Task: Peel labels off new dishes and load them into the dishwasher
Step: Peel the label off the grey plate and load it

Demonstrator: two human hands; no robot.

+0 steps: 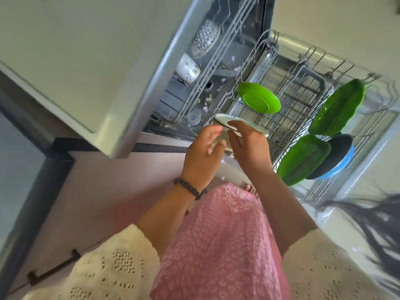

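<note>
- Your right hand [249,146] gripped a pale plate [240,123] at frame centre, just before the pulled-out dishwasher rack [303,98].
- Your left hand [202,156] hovered beside it, fingers relaxed, gripping nothing.
- Green plates [258,97] stood in the rack.

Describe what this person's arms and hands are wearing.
Both forearms are bare below cream crocheted sleeves with openwork holes, left sleeve and right sleeve. The left hand has a dark beaded bracelet at its wrist. The right hand wears nothing visible.
</note>
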